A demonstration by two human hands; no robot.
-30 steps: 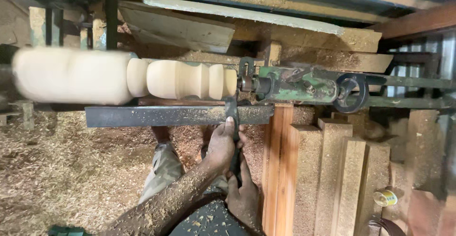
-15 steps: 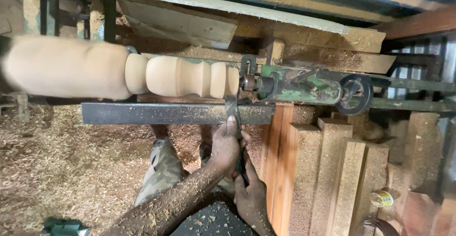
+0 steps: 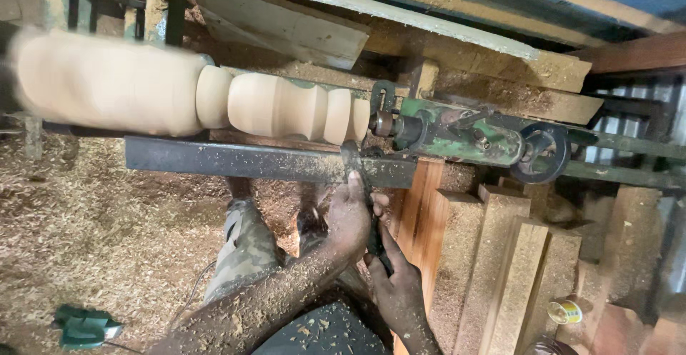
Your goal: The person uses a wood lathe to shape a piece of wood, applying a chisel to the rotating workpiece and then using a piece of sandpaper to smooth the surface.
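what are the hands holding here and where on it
Both hold a turning chisel lying across the metal tool rest: left hand up near the blade, right hand lower, on the handle end.

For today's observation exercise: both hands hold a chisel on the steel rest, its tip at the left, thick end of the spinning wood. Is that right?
Not quite. The head view shows the chisel meeting the wood at its right, narrow end, beside the green tailstock. The rest holds: left hand and right hand both grip it on the steel rest.
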